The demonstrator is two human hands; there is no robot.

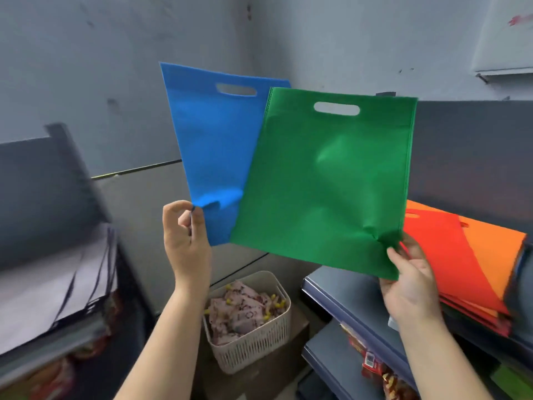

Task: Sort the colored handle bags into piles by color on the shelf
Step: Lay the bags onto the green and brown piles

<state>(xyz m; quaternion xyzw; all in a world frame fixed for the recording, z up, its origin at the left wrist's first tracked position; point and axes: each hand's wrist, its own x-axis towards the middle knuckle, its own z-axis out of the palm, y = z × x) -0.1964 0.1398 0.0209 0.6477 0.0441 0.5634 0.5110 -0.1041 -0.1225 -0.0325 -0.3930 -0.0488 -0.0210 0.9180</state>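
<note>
Both hands up w/ one bag each, held upright in front of the wall, approx. centre frame. Left hand pinches the blue bag at its bottom-left corner, thumb & forefinger closed on the fabric, other fingers curled. Right hand grips the green bag at its bottom-right corner, thumb on the front, fingers behind; fabric puckers there. Green overlaps the blue's right edge, in front of it; handle cut-outs at 12 o'clock on both. Progress, as a judgement: early to mid. On the shelf at 3–4 o'clock lies a red bag stack over an orange bag stack, fanned and partly overlapping, so it's unclear whether those are sorted piles or the unsorted source. No blue or green pile in view on that shelf; a green scrap at 5 o'clock, bottom-right, too blurred to identify. So blue & green not yet placed, each needs its own spot. Left shelf at 9 o'clock holds pale sheets, blurred. Basket at 6 o'clock w/ pink packets, not part of the job.
</note>
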